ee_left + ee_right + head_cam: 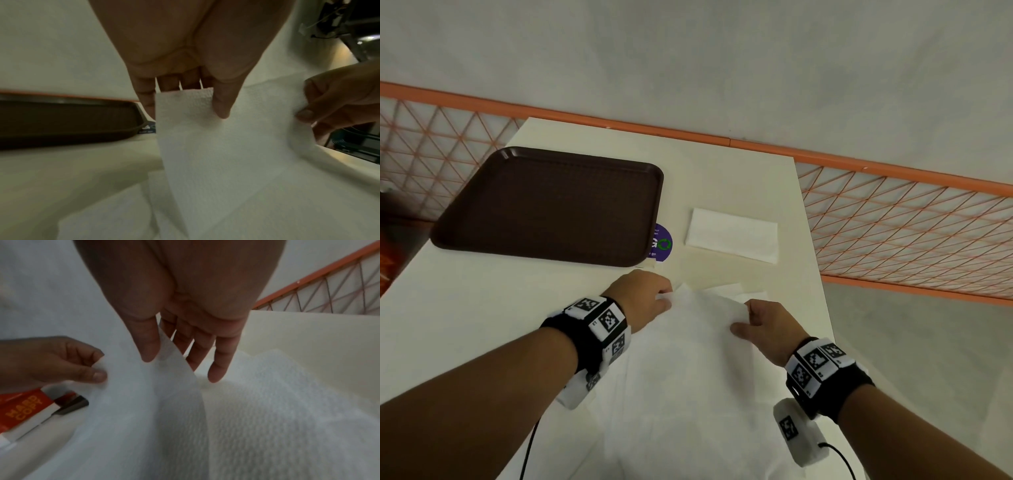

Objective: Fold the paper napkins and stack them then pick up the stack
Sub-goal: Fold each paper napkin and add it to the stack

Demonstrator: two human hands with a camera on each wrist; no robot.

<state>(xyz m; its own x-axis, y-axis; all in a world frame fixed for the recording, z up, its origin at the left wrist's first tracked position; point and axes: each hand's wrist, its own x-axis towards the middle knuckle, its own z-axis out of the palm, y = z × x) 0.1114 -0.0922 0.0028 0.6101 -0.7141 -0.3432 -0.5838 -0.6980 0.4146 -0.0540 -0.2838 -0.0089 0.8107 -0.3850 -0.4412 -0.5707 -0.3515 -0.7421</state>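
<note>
Both hands lift the far edge of a large white paper napkin (695, 370) off the table. My left hand (650, 298) pinches its far left corner between thumb (223, 104) and fingers. My right hand (760, 322) pinches the far right corner, thumb (149, 347) on the near face. The sheet (226, 154) curves up from the table toward the hands. More white napkins (287, 402) lie flat beneath it. A folded napkin (732, 234) rests alone farther back on the right.
A dark brown tray (551, 205) sits at the back left of the cream table (465, 301), partly covering a purple round sticker (662, 243). An orange mesh railing (893, 219) runs behind and to the right. A red box marked HARD COPY (22, 410) shows below the table's left side.
</note>
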